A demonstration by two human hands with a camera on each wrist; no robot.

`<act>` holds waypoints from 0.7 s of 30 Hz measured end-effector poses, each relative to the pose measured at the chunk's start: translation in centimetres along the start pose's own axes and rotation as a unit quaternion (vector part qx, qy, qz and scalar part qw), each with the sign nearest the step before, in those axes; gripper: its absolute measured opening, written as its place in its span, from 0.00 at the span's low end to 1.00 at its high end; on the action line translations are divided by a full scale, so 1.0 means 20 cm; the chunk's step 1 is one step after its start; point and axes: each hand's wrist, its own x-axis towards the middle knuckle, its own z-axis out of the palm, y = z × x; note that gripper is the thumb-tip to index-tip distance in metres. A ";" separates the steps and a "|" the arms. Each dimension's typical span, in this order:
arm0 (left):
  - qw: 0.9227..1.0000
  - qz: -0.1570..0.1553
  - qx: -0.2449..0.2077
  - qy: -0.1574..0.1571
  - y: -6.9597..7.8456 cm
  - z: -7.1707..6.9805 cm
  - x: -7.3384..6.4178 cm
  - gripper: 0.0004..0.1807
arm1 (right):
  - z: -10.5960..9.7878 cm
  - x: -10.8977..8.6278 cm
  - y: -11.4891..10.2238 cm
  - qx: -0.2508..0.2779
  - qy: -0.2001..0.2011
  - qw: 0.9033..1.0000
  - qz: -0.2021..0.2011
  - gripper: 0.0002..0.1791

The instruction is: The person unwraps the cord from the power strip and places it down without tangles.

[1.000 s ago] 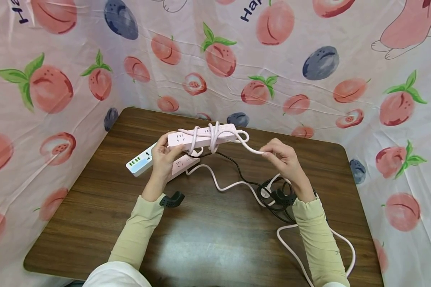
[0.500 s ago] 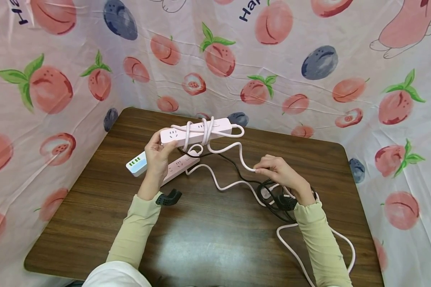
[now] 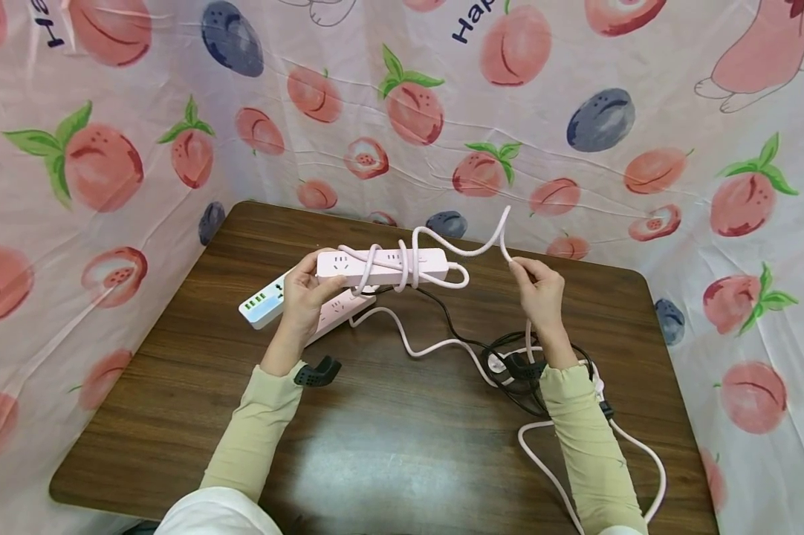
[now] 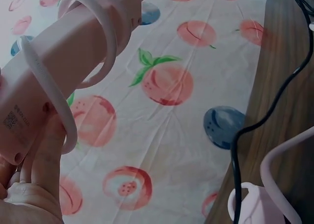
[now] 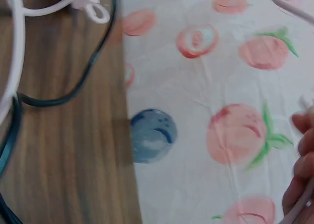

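My left hand (image 3: 305, 293) grips the left end of a pink power strip (image 3: 388, 276), held raised over the table. The strip's own pale pink cord (image 3: 465, 251) winds round its body in several loops. Out to the right, my right hand (image 3: 541, 293) pinches that cord between thumb and fingers, and a bend of it stands up above the hand. In the left wrist view, the strip's underside (image 4: 54, 57) shows with the looped cord across it. Only some curled fingers (image 5: 301, 167) of the right hand appear at the right wrist view's edge.
Behind the left hand lie a white power strip (image 3: 260, 306) with green USB ports and a second pink power strip (image 3: 338, 308). A black cord (image 3: 452, 323) crosses the wooden table (image 3: 388, 431) to a tangle with a white plug (image 3: 497, 362). Patterned cloth (image 3: 402, 178) surrounds the table.
My right hand first lowered, then rose to the right with the cord, which now bends up above it. The left hand shifted the power strip slightly left, then back right and lower.
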 end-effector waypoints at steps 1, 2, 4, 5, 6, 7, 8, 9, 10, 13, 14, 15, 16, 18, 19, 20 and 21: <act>1.000 -0.002 0.005 0.004 0.00 0.00 0.00 0.19 | -0.02 0.00 0.00 0.035 0.021 0.999 -0.002 0.05; 1.000 -0.002 0.009 0.009 -0.01 -0.01 0.00 0.19 | -0.04 0.00 -0.01 0.071 0.034 0.997 -0.006 0.05; 1.000 -0.003 0.017 0.021 -0.01 -0.01 0.00 0.20 | -0.09 0.00 -0.01 0.144 0.041 0.989 -0.018 0.05; 0.999 -0.002 0.020 0.027 -0.01 -0.02 0.00 0.21 | -0.12 0.00 -0.01 0.182 0.036 0.982 -0.025 0.05; 0.999 -0.002 0.021 0.032 -0.01 -0.02 0.00 0.22 | -0.14 -0.01 -0.02 0.220 0.025 0.975 -0.032 0.05; 0.999 0.000 0.023 0.037 -0.01 -0.02 0.01 0.23 | -0.17 -0.01 -0.01 0.252 0.010 0.967 -0.041 0.06; 0.999 0.002 0.022 0.040 -0.02 -0.02 0.01 0.23 | -0.20 -0.02 -0.01 0.283 -0.010 0.958 -0.052 0.07; 0.999 0.003 0.020 0.041 -0.02 -0.03 0.01 0.23 | -0.22 -0.03 0.00 0.315 -0.034 0.947 -0.061 0.07; 0.999 0.005 0.020 0.042 -0.02 -0.03 0.01 0.23 | -0.24 -0.03 0.00 0.345 -0.063 0.934 -0.070 0.07; 0.999 0.014 0.020 0.046 -0.02 -0.02 0.02 0.21 | -0.29 -0.05 0.02 0.394 -0.162 0.900 -0.095 0.06; 0.998 0.019 0.020 0.049 -0.02 -0.02 0.02 0.20 | -0.30 -0.05 0.02 0.401 -0.197 0.889 -0.099 0.06; 0.998 0.023 0.018 0.053 -0.02 -0.02 0.03 0.19 | -0.31 -0.05 0.03 0.401 -0.231 0.881 -0.099 0.05; 0.998 0.028 0.016 0.059 -0.02 -0.02 0.03 0.18 | -0.32 -0.06 0.03 0.392 -0.264 0.876 -0.099 0.06; 0.997 0.037 0.008 0.068 -0.02 -0.01 0.03 0.17 | -0.33 -0.07 0.04 0.350 -0.319 0.876 -0.090 0.08; 0.997 0.040 0.003 0.073 -0.01 -0.01 0.03 0.17 | -0.33 -0.07 0.04 0.320 -0.342 0.880 -0.083 0.09; 0.996 0.041 -0.005 0.076 -0.01 0.00 0.04 0.16 | -0.33 -0.08 0.04 0.289 -0.359 0.885 -0.072 0.09; 0.996 0.041 -0.013 0.078 -0.01 0.00 0.04 0.16 | -0.33 -0.08 0.05 0.251 -0.372 0.891 -0.061 0.10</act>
